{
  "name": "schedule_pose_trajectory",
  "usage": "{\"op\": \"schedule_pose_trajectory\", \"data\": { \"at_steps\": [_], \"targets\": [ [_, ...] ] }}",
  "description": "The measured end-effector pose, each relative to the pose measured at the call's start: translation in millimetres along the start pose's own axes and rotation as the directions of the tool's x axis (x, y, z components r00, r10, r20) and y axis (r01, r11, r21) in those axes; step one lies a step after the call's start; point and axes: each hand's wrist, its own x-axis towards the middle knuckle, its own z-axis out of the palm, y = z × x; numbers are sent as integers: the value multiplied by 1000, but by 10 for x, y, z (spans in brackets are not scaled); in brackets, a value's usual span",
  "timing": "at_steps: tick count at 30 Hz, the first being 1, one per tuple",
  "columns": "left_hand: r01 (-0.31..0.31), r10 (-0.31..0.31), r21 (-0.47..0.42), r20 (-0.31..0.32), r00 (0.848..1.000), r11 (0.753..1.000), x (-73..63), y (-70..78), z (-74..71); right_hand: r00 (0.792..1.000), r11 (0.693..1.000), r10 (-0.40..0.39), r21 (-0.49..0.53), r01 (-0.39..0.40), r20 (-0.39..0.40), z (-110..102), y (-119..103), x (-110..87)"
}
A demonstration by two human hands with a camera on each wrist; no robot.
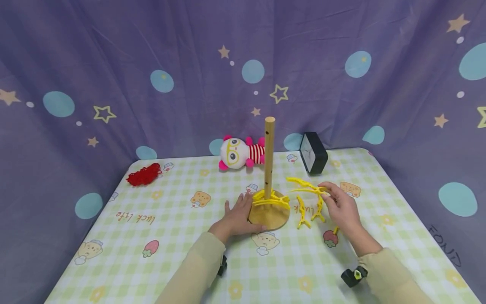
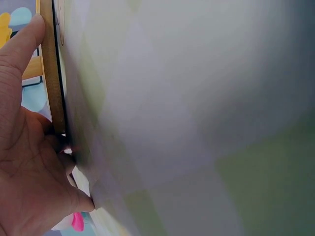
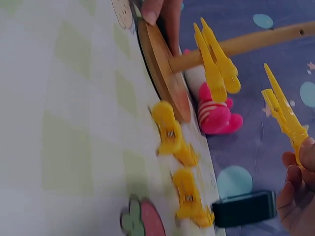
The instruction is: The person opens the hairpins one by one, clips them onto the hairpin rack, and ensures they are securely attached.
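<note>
A wooden stand, a round base (image 1: 269, 217) with an upright pole (image 1: 268, 156), stands mid-table. My left hand (image 1: 236, 217) rests against the base's left rim, fingers spread, thumb at the front edge. Yellow hair clips (image 1: 271, 200) sit across the lower pole. My right hand (image 1: 343, 207) pinches another yellow clip (image 1: 305, 185) by its handle end, its two long arms spread apart and pointing toward the pole. Below it on the cloth lie two more clips, one nearer the stand (image 1: 302, 213) and one nearer the hand (image 1: 319, 209). A yellow tip (image 1: 336, 230) shows beneath my right hand.
Behind the pole lies a pink and white plush toy (image 1: 239, 153). A black square clock (image 1: 313, 153) stands at the back right. A red stringy bundle (image 1: 144, 175) lies at the back left. The checked tablecloth (image 1: 182, 236) meets a purple curtain (image 1: 197, 84) at the back.
</note>
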Motion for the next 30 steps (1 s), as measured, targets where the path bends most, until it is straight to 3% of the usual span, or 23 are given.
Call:
{"op": "schedule_pose_trajectory", "data": {
  "at_steps": [12, 20, 30],
  "targets": [
    [-8, 8, 6, -7, 1000, 1000, 10, -10, 2, 996, 997, 19, 79, -26, 83, 366, -198, 34],
    [-9, 9, 17, -11, 1000, 1000, 8, 3, -7, 995, 995, -67, 82, 61, 75, 563, -314, 65],
    [-2, 2, 16, -17, 1000, 1000, 14, 8, -1, 981, 996, -49, 83, 34, 190, 681, -334, 66]
  ]
}}
